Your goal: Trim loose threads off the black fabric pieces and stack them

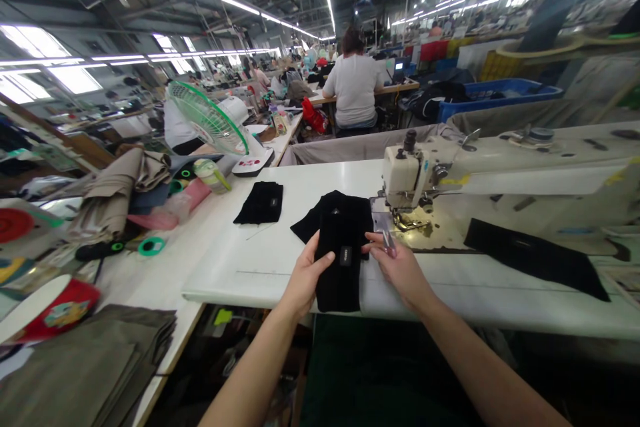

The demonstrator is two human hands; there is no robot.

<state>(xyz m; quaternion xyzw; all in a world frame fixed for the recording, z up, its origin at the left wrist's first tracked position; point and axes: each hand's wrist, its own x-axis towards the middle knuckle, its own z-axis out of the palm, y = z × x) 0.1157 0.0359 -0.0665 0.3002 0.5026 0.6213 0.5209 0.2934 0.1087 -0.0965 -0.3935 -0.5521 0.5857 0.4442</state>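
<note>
My left hand (303, 275) grips a black fabric piece (338, 290) by its left side, thumb on top. A small dark label (345, 256) with light lettering sits on that piece. At its right edge is my right hand (403, 272), fingers closed around what look like thread snips (389, 241), blurred, with fingertips by the cloth. More black fabric (313, 213) lies just behind, partly hidden. Farther left, another labelled black piece (260, 203) rests on the white table (260, 273), a loose thread beside it.
A sewing machine (407, 180) stands to the right, with a black strip (535, 257) lying before it. On the left are a green fan (210, 117), a thread spool (151, 247), a red container (65, 310) and folded grey-brown cloth (75, 373). A person (354, 87) sits ahead.
</note>
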